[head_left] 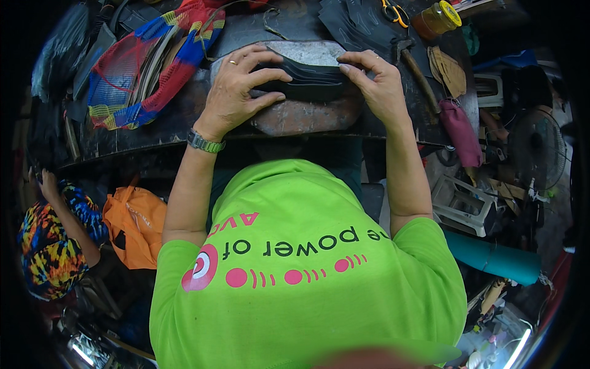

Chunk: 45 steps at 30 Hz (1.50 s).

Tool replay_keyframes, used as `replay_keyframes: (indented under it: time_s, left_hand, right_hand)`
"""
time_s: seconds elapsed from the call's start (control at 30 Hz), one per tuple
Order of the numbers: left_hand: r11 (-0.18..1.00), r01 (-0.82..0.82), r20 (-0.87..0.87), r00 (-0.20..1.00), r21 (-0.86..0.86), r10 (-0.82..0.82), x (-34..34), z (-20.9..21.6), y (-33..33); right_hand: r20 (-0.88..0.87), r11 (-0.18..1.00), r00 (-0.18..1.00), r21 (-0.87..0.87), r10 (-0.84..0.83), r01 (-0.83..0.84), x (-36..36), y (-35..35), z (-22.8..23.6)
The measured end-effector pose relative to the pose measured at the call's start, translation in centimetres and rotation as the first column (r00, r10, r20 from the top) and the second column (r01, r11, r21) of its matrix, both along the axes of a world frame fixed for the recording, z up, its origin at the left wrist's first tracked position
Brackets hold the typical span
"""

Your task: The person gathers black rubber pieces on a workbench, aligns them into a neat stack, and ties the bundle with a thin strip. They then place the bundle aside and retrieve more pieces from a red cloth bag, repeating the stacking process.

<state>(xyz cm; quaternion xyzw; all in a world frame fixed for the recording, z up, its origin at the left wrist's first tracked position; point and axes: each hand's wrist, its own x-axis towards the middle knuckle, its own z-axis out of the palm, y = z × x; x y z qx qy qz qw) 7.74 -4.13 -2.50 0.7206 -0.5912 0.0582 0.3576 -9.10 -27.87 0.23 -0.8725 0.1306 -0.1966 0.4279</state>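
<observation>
A curved stack of thin black sheets [312,81], perhaps leather or rubber pieces, is held between my hands over a worn stone slab [307,118]. My left hand [243,86] grips its left end, fingers along the far side and thumb at the near side. At the right end, my right hand [376,83] pinches the sheets' far corner between thumb and fingers. The layered edges fan slightly apart in the middle. My fingertips partly hide both ends of the stack.
A hammer [419,77] lies right of the slab, near scissors [395,13], a yellow-lidded jar [437,21] and more dark sheets [356,27]. A colourful mesh bag [169,71] of flat pieces lies at left. Another person's arm [72,218] shows at far left.
</observation>
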Motion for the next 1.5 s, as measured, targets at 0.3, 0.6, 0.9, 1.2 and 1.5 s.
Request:
replay_keyframes:
  time_s: [0.3,0.6,0.9,1.2,1.5]
  left_hand:
    - [0.995,0.083,0.012,0.997,-0.06,-0.082,-0.7,0.2,0.2]
    - [0.991,0.131,-0.04,0.991,0.043,-0.129,-0.7,0.5,0.7]
    - [0.998,0.064,0.081,0.995,0.03,-0.066,-1.1,0.7,0.3]
    - [0.988,0.129,0.003,0.992,0.085,-0.129,-0.9,0.4,0.5]
    - [0.987,0.161,-0.007,0.987,-0.006,-0.161,-0.6,0.1,0.5]
  right_hand:
    - [0.001,0.997,0.998,-0.048,0.059,-0.059,-0.6,0.6,0.5]
    - [-0.038,0.928,0.992,-0.35,0.123,-0.128,-0.9,1.8,0.6]
    - [-0.042,0.859,0.981,-0.477,0.19,-0.186,-0.9,3.0,0.0]
    - [-0.093,0.875,0.964,-0.405,0.251,-0.266,-0.8,2.6,0.2]
    - [-0.001,0.972,0.991,-0.196,0.132,-0.129,-0.7,0.8,0.8]
